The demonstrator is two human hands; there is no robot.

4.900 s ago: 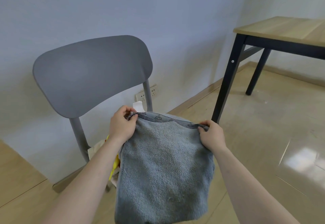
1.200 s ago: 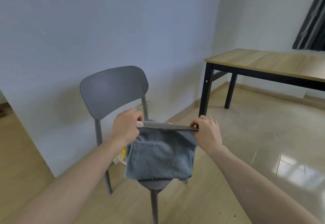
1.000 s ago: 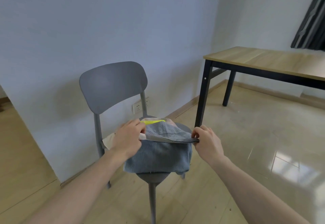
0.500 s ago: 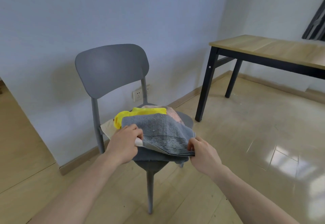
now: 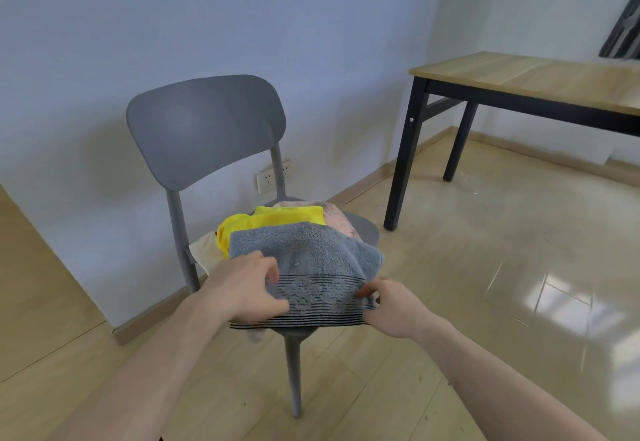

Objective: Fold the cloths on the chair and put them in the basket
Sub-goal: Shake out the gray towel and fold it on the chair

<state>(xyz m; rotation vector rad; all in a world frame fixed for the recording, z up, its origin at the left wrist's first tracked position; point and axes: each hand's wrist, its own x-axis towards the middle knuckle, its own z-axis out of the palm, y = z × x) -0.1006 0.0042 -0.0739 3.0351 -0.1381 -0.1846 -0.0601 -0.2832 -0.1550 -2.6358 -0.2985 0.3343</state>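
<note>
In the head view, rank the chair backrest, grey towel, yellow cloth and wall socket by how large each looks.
Largest to smallest as they look:
1. chair backrest
2. grey towel, though both hands cover part of it and it lies nearer the camera, so its place against the backrest is unsure
3. yellow cloth, mostly hidden under the towel
4. wall socket

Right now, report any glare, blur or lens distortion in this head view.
Head view: window glare on the glossy floor at right; wide-angle lens bows the table and walls; grey towel sharp, right hand fingertips slightly blurred.
</note>
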